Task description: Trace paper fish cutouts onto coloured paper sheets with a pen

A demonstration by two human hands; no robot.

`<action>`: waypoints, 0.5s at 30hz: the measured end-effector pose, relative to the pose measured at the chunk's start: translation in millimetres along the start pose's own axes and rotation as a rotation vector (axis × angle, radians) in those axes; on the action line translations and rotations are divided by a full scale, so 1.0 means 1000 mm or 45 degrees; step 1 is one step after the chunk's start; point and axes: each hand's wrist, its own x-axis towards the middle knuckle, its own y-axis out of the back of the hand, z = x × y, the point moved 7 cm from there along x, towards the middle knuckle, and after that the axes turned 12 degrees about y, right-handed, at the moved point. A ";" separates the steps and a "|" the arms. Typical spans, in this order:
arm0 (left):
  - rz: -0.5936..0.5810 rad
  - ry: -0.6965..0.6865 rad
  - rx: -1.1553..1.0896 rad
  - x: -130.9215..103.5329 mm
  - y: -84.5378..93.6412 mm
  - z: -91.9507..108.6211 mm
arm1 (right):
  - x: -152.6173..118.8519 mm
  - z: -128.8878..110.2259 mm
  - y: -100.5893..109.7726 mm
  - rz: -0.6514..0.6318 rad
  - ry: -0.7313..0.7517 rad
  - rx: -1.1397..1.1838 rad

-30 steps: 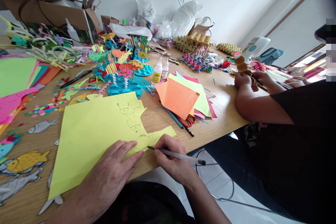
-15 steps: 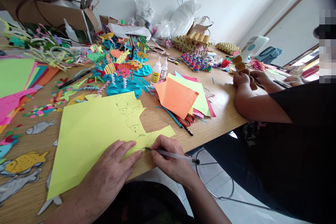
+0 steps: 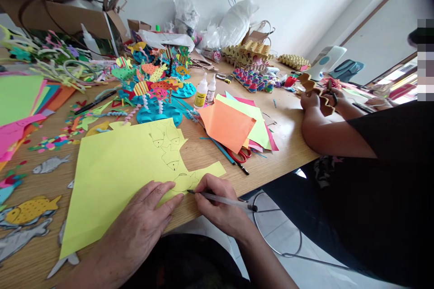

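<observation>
A large yellow paper sheet [image 3: 115, 176] with several fish outlines drawn on it lies on the wooden table [image 3: 288, 144] near its front edge. My left hand [image 3: 142, 223] rests flat on the sheet's lower part, fingers spread. My right hand [image 3: 220, 205] grips a clear pen [image 3: 224, 199], its tip touching the paper at the lowest fish outline, right beside my left fingertips.
A person in black sits at the right, hands [image 3: 320, 99] on a brown cardboard piece. Orange and green sheets [image 3: 233, 124] lie over red scissors [image 3: 241, 156]. Two glue bottles [image 3: 206, 91], teal fish decorations [image 3: 158, 86], paper fish cutouts [image 3: 32, 210], coloured paper stacks [image 3: 23, 99] and cardboard boxes [image 3: 64, 13] crowd the table.
My right hand and the pen tip have shifted slightly left along the fish outline. The other person's hands have turned the cardboard piece a little.
</observation>
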 end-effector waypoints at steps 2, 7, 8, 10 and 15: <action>0.000 0.001 -0.001 0.000 0.000 0.000 | 0.000 -0.001 0.000 -0.002 0.006 -0.001; -0.025 0.028 -0.001 -0.001 -0.003 -0.002 | 0.000 -0.001 0.001 0.010 -0.002 0.005; -0.029 0.032 0.001 -0.001 -0.003 -0.003 | 0.000 0.000 0.002 0.016 -0.007 0.005; -0.029 0.028 0.005 -0.001 -0.003 -0.002 | 0.000 0.000 0.002 0.019 -0.012 0.009; -0.026 0.016 0.004 0.000 -0.001 -0.002 | 0.000 0.000 0.001 0.012 0.007 -0.002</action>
